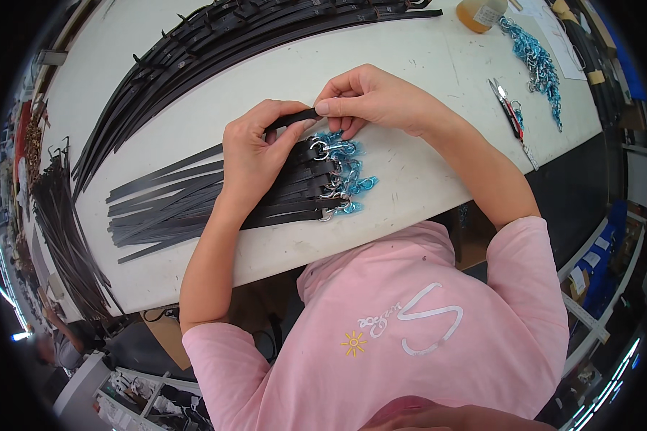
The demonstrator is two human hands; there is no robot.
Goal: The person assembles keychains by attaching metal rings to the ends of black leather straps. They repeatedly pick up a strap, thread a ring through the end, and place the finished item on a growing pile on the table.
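Observation:
A black strap [292, 119] is held between my two hands above the white table. My left hand [259, 147] is closed round it, thumb and fingers pinching it. At its right end my right hand [359, 100] pinches the strap's tip between thumb and fingers. Right below lies a bundle of black straps [187, 195] side by side, their loose ends pointing left. At their right ends sit metal rings and snap hooks [341, 169] partly wrapped in blue plastic film. My left hand and forearm hide part of the bundle.
Long black straps [216, 54] lie in a thick row across the table's far side. More thin straps [68, 223] hang at the left edge. To the right are a pair of scissors [510, 115], blue-wrapped hooks [535, 61] and a jar of amber liquid [479, 14] on the white table [417, 165].

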